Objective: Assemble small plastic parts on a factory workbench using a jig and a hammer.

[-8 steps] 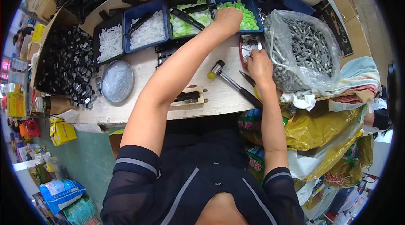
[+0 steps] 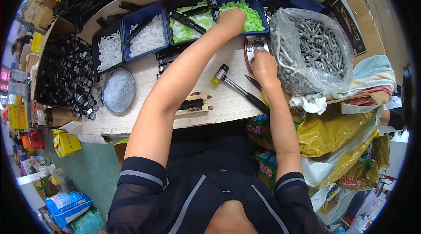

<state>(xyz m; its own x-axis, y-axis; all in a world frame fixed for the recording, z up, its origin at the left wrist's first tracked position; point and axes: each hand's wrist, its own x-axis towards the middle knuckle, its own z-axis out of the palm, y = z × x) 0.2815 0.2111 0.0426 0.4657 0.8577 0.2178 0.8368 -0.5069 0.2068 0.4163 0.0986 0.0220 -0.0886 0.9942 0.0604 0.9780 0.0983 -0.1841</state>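
My left hand (image 2: 233, 21) is curled with its fingers down in a blue bin (image 2: 264, 11) of bright green plastic pieces (image 2: 253, 22); its fingertips are hidden. Lower and to the right, my right hand (image 2: 265, 64) has its fingers drawn together over a small red-edged tray (image 2: 247, 52) of small metal parts. Whatever is in those fingers is too small to tell. A hammer (image 2: 237, 85) with a black and yellow head lies between my forearms. Left of it, a wooden fixture (image 2: 204, 103) holds a black part, and dark-tipped pliers (image 2: 255, 82) lie beside my right wrist.
More bins hold pale green pieces (image 2: 184, 31), white pieces (image 2: 149, 37) and white pegs (image 2: 109, 51). A round dish (image 2: 119, 91) and a box of black parts (image 2: 66, 69) stand left. Right is a see-through bag (image 2: 318, 52) of grey parts, with a cloth (image 2: 372, 78) beside it.
The bench and everything on it have shifted slightly in the view. My right hand has turned a little and its fingers are drawn closer over the tray. My left hand stays at the green bin.
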